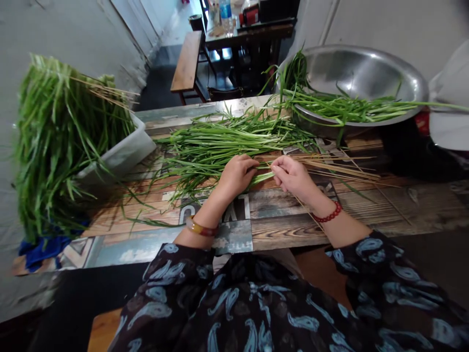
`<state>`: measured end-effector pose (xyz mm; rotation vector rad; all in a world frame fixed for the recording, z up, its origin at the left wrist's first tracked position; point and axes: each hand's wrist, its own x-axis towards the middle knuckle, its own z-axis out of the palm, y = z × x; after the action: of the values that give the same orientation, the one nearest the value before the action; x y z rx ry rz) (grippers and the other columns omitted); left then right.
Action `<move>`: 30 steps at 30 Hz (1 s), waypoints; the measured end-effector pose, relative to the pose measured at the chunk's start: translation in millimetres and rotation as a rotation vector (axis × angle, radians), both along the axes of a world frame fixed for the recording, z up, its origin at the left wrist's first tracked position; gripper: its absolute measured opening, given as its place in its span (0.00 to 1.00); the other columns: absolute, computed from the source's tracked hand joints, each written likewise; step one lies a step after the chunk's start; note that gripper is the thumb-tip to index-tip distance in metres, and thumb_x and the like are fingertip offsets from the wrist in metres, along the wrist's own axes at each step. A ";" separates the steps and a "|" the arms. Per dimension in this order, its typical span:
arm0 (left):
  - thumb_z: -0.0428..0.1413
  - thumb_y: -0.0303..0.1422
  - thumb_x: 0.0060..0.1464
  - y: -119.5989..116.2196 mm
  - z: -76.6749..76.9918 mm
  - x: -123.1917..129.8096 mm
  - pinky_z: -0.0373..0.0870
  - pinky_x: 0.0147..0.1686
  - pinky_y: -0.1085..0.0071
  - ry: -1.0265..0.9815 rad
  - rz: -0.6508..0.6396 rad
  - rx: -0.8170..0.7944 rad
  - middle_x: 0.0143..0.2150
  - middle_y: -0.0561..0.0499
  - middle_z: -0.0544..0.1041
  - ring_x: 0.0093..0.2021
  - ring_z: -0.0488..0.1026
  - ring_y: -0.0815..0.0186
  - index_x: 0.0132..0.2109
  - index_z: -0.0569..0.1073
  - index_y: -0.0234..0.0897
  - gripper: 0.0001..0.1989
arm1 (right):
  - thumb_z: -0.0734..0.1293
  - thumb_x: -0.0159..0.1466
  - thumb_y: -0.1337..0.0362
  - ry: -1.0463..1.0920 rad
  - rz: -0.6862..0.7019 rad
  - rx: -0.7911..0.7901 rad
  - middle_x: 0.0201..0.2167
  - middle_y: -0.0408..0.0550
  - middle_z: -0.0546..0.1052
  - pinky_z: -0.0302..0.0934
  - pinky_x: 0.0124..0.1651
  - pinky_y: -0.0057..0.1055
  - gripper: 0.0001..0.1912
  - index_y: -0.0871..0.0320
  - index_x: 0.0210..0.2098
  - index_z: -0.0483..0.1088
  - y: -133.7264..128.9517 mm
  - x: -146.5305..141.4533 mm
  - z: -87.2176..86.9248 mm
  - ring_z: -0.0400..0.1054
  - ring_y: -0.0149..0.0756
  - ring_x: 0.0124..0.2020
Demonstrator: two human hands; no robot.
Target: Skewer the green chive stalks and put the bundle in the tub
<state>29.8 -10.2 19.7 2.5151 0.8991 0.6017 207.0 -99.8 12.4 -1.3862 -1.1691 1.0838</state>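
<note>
My left hand (238, 173) is closed over a few stalks of garlic chives (262, 179), their pale ends pointing right. Beside it, my right hand (291, 176) pinches a thin bamboo skewer (309, 211) that slants down past my wrist; its tip near the stalks is hard to make out. A larger pile of loose chives (227, 139) lies just beyond both hands. Several more bamboo skewers (348, 172) are spread on the table to the right of my right hand.
At left, a white plastic bin (126, 149) carries skewered chives (54, 127) hanging over its side, above a blue cloth (46, 252). A steel basin (370, 63) with more chives stands at back right. Beyond the wood-patterned table (289, 234) is a bench (186, 61).
</note>
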 end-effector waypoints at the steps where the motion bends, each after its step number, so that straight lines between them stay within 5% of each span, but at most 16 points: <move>1: 0.57 0.29 0.58 -0.6 -1.1 2.1 0.67 0.45 0.63 0.054 0.009 0.058 0.41 0.43 0.79 0.42 0.73 0.58 0.43 0.81 0.34 0.09 | 0.65 0.64 0.58 0.004 0.001 0.007 0.16 0.33 0.67 0.47 0.14 0.20 0.09 0.57 0.37 0.64 -0.1 -0.4 -0.9 0.55 0.22 0.11; 7: 0.59 0.30 0.55 -1.9 -1.1 3.5 0.65 0.43 0.62 0.093 0.031 0.170 0.37 0.44 0.76 0.40 0.70 0.58 0.34 0.79 0.36 0.05 | 0.65 0.64 0.56 0.002 -0.017 0.045 0.16 0.33 0.68 0.47 0.14 0.20 0.10 0.56 0.37 0.64 -0.1 -1.6 -1.9 0.55 0.22 0.11; 12: 0.57 0.26 0.52 -0.8 0.3 -1.2 0.66 0.39 0.69 -0.228 0.109 -0.093 0.34 0.49 0.76 0.35 0.71 0.65 0.34 0.75 0.33 0.02 | 0.66 0.63 0.53 0.065 -0.035 0.078 0.16 0.32 0.66 0.46 0.14 0.21 0.13 0.57 0.38 0.64 -0.4 -4.1 3.7 0.53 0.22 0.11; 16: 0.55 0.27 0.54 -6.2 4.4 -1.8 0.67 0.37 0.72 -0.363 0.084 -0.315 0.33 0.51 0.77 0.33 0.71 0.68 0.47 0.78 0.32 0.13 | 0.66 0.63 0.53 0.057 -0.018 0.122 0.15 0.32 0.65 0.49 0.17 0.22 0.13 0.57 0.38 0.65 -1.9 -9.2 7.1 0.54 0.23 0.13; 22: 0.55 0.35 0.61 -14.4 11.7 -1.6 0.68 0.41 0.70 -0.375 0.071 -0.330 0.39 0.47 0.81 0.38 0.75 0.65 0.46 0.82 0.35 0.13 | 0.66 0.65 0.51 0.027 -0.008 0.127 0.16 0.34 0.65 0.51 0.19 0.24 0.15 0.57 0.39 0.68 -5.4 -12.9 8.4 0.55 0.25 0.15; 30: 0.57 0.32 0.57 -17.1 9.7 -1.3 0.67 0.35 0.73 -0.416 0.133 -0.357 0.32 0.50 0.78 0.33 0.72 0.68 0.38 0.79 0.33 0.08 | 0.64 0.67 0.52 -0.047 0.000 0.134 0.16 0.36 0.65 0.51 0.20 0.24 0.18 0.59 0.46 0.74 -8.2 -10.0 8.0 0.56 0.25 0.16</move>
<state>28.5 -27.3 29.4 1.9301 0.9219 0.8789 197.0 -108.0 20.3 -1.3136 -1.2528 0.9592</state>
